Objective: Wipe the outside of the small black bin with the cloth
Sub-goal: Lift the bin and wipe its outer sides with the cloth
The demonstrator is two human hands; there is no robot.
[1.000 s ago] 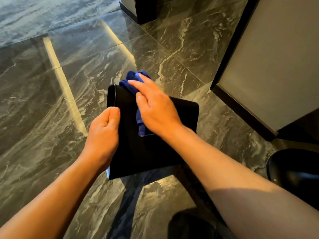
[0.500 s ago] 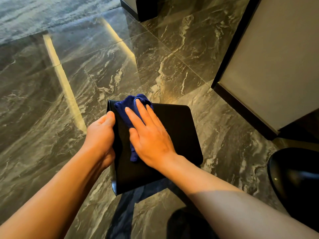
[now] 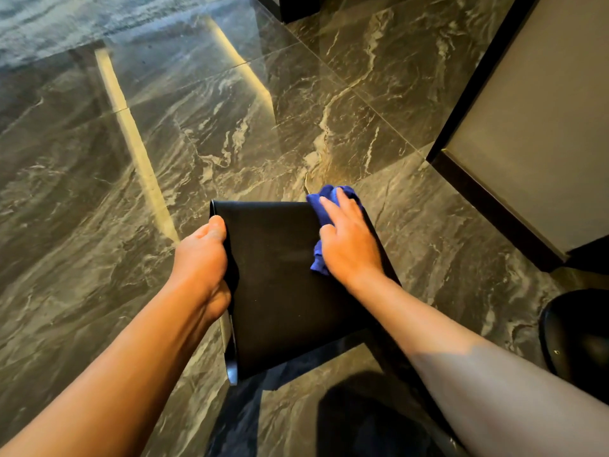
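Note:
The small black bin (image 3: 280,285) lies tipped on its side over the marble floor, one flat wall facing up at me. My left hand (image 3: 201,258) grips its left rim, thumb on the outer wall and fingers hidden inside the opening. My right hand (image 3: 349,245) presses a blue cloth (image 3: 324,206) flat against the bin's far right corner; the cloth bunches out past my fingertips and below my thumb.
Dark veined marble floor (image 3: 131,192) spreads out to the left and ahead. A grey cabinet with a black plinth (image 3: 534,133) stands at the right. A round black object (image 3: 580,338) sits at the right edge, near my right forearm.
My right hand has slid the cloth from the bin's upper left part across to its far right corner. The bin sits lower in view, and my left hand keeps its hold on the rim.

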